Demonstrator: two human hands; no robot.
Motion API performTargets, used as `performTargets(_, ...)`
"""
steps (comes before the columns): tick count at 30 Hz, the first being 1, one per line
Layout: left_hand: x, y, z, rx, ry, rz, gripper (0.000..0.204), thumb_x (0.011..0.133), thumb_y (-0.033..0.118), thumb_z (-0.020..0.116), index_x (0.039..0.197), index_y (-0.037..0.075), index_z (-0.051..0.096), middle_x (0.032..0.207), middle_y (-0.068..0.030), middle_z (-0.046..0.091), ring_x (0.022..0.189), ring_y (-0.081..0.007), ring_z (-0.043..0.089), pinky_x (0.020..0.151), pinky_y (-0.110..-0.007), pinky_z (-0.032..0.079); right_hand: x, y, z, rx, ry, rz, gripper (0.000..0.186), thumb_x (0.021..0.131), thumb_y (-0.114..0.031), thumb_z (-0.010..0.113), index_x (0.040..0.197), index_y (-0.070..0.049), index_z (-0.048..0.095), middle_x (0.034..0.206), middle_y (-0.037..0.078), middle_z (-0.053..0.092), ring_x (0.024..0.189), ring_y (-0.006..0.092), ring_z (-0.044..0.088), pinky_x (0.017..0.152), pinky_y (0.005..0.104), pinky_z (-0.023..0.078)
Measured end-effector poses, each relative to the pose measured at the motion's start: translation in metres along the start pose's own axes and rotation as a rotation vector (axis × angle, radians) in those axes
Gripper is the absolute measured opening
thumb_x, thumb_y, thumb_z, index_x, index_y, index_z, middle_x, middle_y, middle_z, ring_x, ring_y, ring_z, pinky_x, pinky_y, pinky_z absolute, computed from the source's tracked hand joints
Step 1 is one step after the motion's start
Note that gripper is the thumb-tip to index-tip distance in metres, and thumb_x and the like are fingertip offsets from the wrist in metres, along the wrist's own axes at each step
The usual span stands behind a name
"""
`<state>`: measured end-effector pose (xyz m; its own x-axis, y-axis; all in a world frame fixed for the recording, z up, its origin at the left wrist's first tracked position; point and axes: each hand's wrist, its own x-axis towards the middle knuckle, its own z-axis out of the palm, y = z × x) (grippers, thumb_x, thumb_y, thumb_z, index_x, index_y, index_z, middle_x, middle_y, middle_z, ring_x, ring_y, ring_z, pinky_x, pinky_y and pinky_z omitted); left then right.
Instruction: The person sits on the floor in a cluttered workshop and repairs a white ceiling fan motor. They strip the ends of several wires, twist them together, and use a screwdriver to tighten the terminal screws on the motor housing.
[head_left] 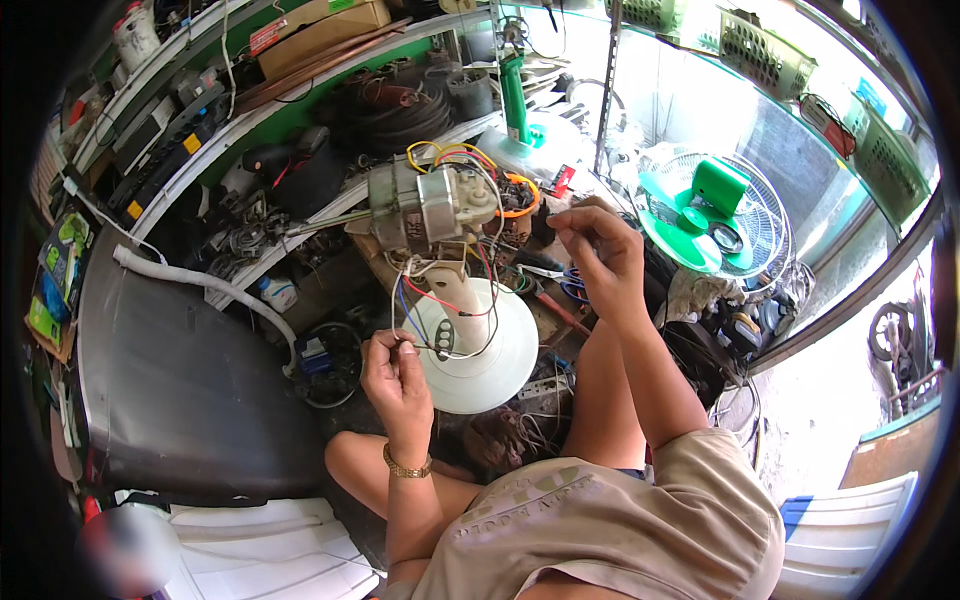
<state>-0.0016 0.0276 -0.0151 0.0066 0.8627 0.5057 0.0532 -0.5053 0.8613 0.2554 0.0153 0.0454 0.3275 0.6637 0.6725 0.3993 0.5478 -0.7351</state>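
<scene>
A fan motor (405, 205) with a long shaft and yellow, red and white wires stands on a pale pedestal (462, 310) with a round base (480, 390). Loose wires (430, 300) hang below the motor. My left hand (398, 385) pinches a thin wire at the left side of the base. My right hand (600, 260) is raised to the right of the motor, fingertips drawn together; what they hold, if anything, is too small to make out.
A fan cage (770, 230) with green parts (720, 175) lies at the right. A green fan stand (515, 105) stands behind. Shelves (260, 120) hold cables, tools and boxes; baskets (760, 60) line the upper right. A dark metal panel (190, 380) is at the left.
</scene>
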Motion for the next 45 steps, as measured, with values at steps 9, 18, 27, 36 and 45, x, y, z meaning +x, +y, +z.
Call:
performTargets(9, -0.002, 0.012, 0.010, -0.340, -0.026, -0.139, 0.002, 0.098, 0.008, 0.057, 0.097, 0.007, 0.055, 0.082, 0.0050, 0.049, 0.060, 0.0013, 0.031, 0.047, -0.018, 0.022, -0.012, 0.042, 0.007, -0.055, -0.237, 0.121, 0.015, 0.088, 0.001, 0.061, 0.100, 0.002, 0.070, 0.095, 0.011, 0.066, 0.085, 0.0151, 0.061, 0.073, 0.0289, 0.049)
performTargets(18, 0.001, 0.011, 0.003, -0.506, -0.161, -0.123, 0.007, 0.098, 0.010, 0.060, 0.097, 0.007, 0.053, 0.087, 0.0029, 0.053, 0.062, -0.0001, 0.035, 0.048, -0.017, 0.026, -0.013, 0.048, 0.032, 0.074, -0.168, 0.196, 0.016, 0.094, -0.002, 0.057, 0.107, 0.002, 0.067, 0.093, 0.005, 0.067, 0.084, 0.0093, 0.058, 0.075, 0.0249, 0.046)
performTargets(27, -0.003, 0.016, 0.005, -0.427, -0.043, -0.244, 0.013, 0.098, 0.017, 0.060, 0.104, 0.005, 0.058, 0.085, 0.0031, 0.053, 0.056, -0.0003, 0.031, 0.048, -0.017, 0.025, 0.009, 0.067, 0.056, 0.264, -0.212, 0.269, 0.020, 0.097, -0.008, 0.056, 0.110, 0.005, 0.064, 0.096, 0.006, 0.069, 0.085, 0.0094, 0.059, 0.077, 0.0279, 0.049)
performTargets(36, -0.005, 0.025, 0.004, -0.491, -0.198, -0.220, 0.028, 0.098, 0.017, 0.058, 0.123, 0.006, 0.053, 0.115, -0.0066, 0.062, 0.094, -0.0083, 0.057, 0.061, -0.018, 0.046, -0.017, 0.087, 0.035, 0.444, -0.601, 0.398, 0.028, 0.098, -0.018, 0.058, 0.115, 0.004, 0.065, 0.095, 0.007, 0.069, 0.084, 0.0130, 0.061, 0.080, 0.0301, 0.051)
performTargets(45, -0.008, 0.015, 0.006, -0.514, -0.251, -0.234, 0.046, 0.093, 0.005, 0.061, 0.135, 0.004, 0.043, 0.107, -0.0097, 0.061, 0.096, -0.0147, 0.061, 0.074, -0.025, 0.053, -0.042, 0.075, -0.020, 0.245, -0.333, 0.436, 0.022, 0.089, 0.000, 0.060, 0.110, 0.001, 0.066, 0.088, 0.002, 0.066, 0.076, 0.0077, 0.057, 0.070, 0.0239, 0.048)
